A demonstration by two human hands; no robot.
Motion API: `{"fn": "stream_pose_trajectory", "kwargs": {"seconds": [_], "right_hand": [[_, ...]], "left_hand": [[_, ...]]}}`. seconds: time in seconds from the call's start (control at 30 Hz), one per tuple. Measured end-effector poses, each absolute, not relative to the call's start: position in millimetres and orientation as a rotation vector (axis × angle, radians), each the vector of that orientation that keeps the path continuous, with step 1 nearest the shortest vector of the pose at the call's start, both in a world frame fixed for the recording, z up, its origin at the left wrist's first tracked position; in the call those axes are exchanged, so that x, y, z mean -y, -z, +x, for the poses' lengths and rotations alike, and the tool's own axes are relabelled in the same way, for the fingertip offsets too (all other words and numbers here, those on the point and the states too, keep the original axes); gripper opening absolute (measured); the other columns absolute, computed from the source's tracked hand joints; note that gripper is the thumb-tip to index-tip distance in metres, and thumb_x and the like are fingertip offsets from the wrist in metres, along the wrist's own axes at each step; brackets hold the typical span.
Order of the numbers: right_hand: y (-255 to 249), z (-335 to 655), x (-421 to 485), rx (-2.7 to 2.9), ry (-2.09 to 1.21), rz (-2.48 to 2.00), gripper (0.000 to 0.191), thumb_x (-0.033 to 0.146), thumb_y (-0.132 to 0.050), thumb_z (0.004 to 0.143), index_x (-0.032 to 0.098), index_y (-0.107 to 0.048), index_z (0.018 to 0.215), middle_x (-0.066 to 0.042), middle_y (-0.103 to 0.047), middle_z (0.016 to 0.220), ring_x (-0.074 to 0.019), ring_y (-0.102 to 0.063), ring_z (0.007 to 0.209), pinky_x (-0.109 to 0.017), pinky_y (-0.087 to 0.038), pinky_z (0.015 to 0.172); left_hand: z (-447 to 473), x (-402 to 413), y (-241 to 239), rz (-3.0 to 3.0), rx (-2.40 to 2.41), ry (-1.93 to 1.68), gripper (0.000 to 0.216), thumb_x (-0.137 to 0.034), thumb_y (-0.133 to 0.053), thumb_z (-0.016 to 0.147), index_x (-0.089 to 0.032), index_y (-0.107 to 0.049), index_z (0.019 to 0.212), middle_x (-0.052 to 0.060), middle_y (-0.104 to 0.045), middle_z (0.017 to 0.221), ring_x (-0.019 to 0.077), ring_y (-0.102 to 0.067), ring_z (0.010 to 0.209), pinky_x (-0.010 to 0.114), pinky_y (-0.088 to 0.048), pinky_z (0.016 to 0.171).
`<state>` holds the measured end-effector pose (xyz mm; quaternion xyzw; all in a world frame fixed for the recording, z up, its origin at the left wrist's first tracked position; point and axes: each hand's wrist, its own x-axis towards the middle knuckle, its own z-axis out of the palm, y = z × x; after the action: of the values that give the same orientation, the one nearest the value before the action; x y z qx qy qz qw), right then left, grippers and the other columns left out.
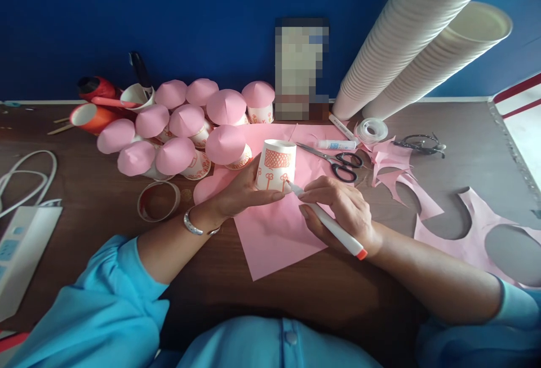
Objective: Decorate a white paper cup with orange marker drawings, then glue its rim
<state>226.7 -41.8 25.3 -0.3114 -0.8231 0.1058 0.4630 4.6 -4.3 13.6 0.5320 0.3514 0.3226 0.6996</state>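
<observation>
My left hand (243, 190) is wrapped round a white paper cup (275, 166), held upside down above the pink paper (270, 238). On the cup's side are an orange hatched patch and several small orange flowers with stems. My right hand (340, 207) grips a white marker (333, 227) with an orange end, its tip at the cup's lower right side. To the left of the cup stand several decorated cups topped with pink paper cones (226, 143). Scissors (333, 160) with black handles lie just beyond my right hand.
Two tall stacks of paper cups (406, 35) lean at the back right. A glue stick (337, 145), a tape roll (372, 130), glasses (420, 145) and pink paper scraps (448, 244) lie on the right. A brown tape ring (158, 201) and a white power strip (29, 255) are on the left.
</observation>
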Motion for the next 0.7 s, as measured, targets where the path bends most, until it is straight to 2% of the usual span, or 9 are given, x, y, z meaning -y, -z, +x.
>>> {"fn": "stream_pose_trajectory", "kwargs": {"seconds": [0.4,0.7], "right_hand": [[-26.2,226.5,42.1,2.026,-0.273,-0.754,0.021,0.009,-0.063,0.091,0.021,-0.060,0.107,-0.001,-0.069,0.078,-0.0172,-0.070,0.068,-0.028,-0.058,0.059],[-24.3,226.7,42.6,2.027,-0.290,-0.727,0.022,0.008,-0.063,0.091,0.020,-0.060,0.109,-0.002,-0.068,0.079,-0.0174,-0.069,0.069,-0.029,-0.058,0.060]], "left_hand": [[6.4,4.4,-13.5,1.226,-0.774,-0.736,0.064,-0.036,-0.086,0.079,-0.024,-0.059,0.136,0.005,-0.069,0.103,0.0224,-0.063,0.095,0.033,-0.051,0.080],[7.0,3.6,-15.7,1.255,-0.811,-0.719,0.064,-0.035,-0.087,0.079,-0.023,-0.058,0.135,0.004,-0.069,0.105,0.0230,-0.063,0.099,0.034,-0.051,0.084]]}}
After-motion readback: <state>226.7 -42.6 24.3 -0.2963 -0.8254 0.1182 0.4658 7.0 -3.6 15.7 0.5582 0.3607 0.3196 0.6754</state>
